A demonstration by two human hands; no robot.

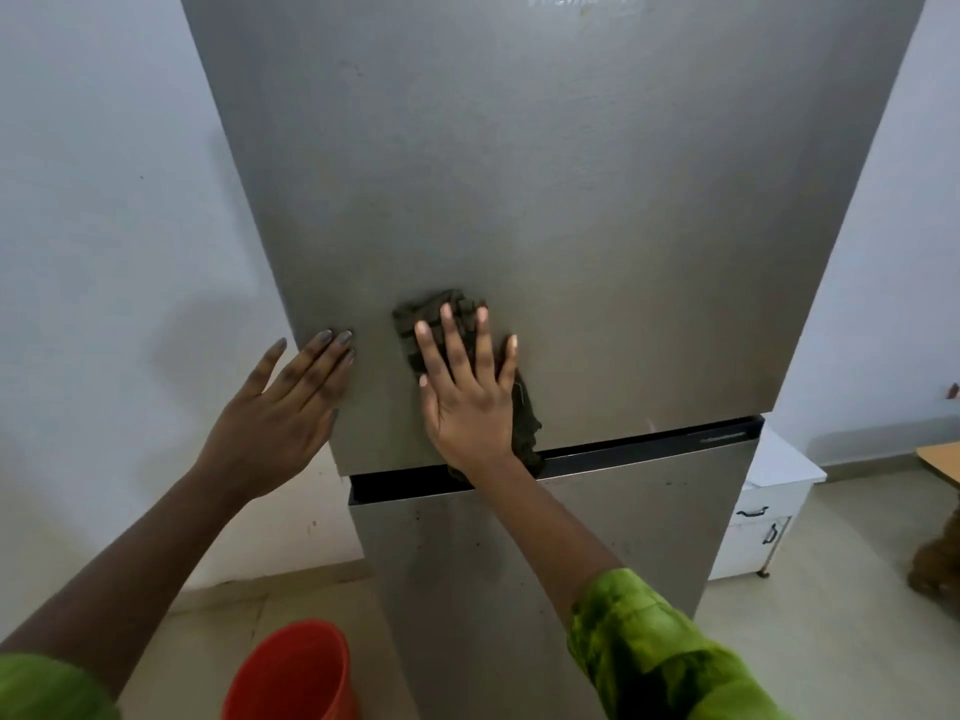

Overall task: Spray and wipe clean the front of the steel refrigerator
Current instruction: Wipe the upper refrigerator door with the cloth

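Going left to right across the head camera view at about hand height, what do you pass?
White wall → left hand, flat on the refrigerator door's left edge → dark cloth pressed under the right hand → bare steel door → white cabinet on the far right.

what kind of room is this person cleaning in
Probably a plain kitchen or pantry corner, at home or perhaps in an office. A tall steel refrigerator stands against bare white walls, a small white cabinet with drawer handles sits beside it, and the floor is pale tile.
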